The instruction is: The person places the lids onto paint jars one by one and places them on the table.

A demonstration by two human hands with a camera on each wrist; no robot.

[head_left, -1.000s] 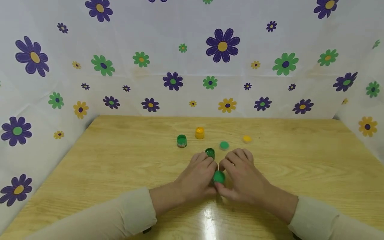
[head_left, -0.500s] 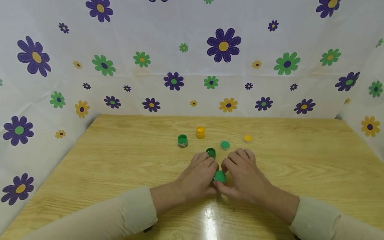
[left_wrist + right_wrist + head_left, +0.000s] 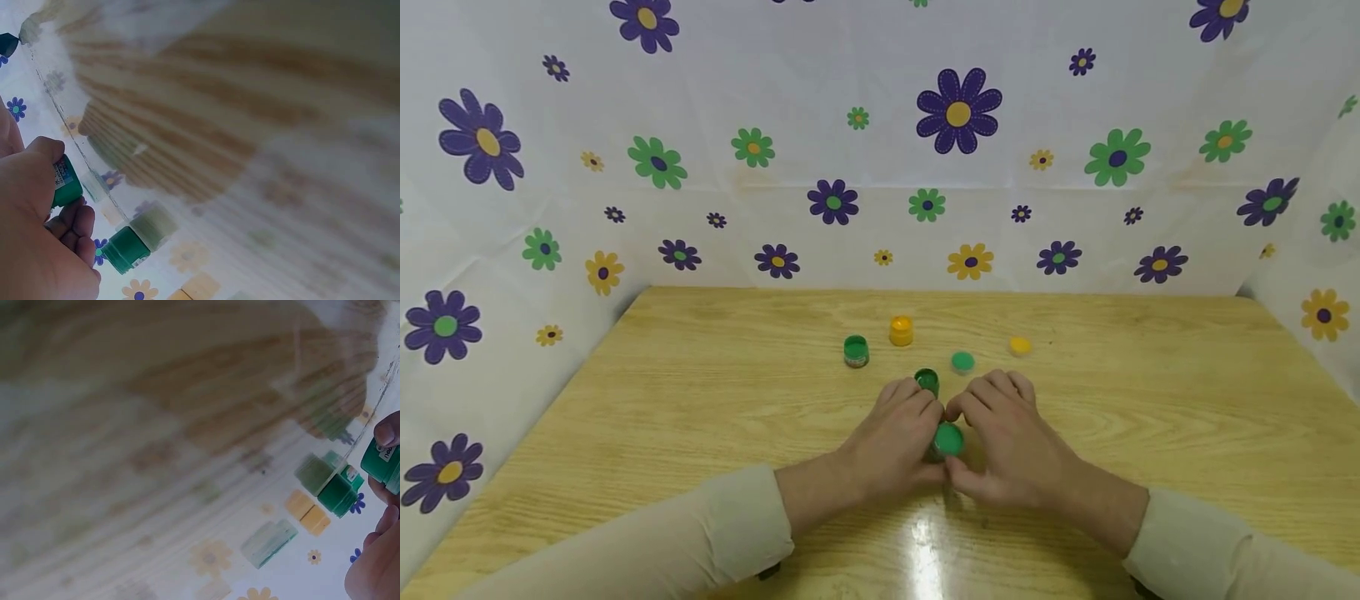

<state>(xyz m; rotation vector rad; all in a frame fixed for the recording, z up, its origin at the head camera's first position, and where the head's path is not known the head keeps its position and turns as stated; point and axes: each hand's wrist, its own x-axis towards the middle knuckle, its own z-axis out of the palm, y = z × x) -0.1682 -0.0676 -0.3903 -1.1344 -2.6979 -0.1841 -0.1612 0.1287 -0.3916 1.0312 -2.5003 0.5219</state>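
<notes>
A jar with a green lid (image 3: 949, 439) is held between both hands over the near middle of the table. My left hand (image 3: 891, 442) grips it from the left, fingers curled; the left wrist view shows the jar's green side (image 3: 69, 182) under the thumb. From the right, my right hand (image 3: 1018, 446) has thumb and forefinger bent around the lid's edge. In the right wrist view a thumb lies on the labelled jar (image 3: 381, 464). An open dark green jar (image 3: 927, 382) stands just beyond my left fingers, its lower part partly hidden.
Farther back on the wooden table (image 3: 715, 367) stand an open green jar (image 3: 856, 352) and an open yellow jar (image 3: 901, 331). A loose green lid (image 3: 962, 362) and a yellow lid (image 3: 1020, 346) lie to their right. Flower-printed cloth (image 3: 850, 158) surrounds the table's back and sides.
My right thumb and forefinger have shifted slightly around the lid, the thumb now a little farther right. My left hand keeps its grip; the other jars and lids have not moved.
</notes>
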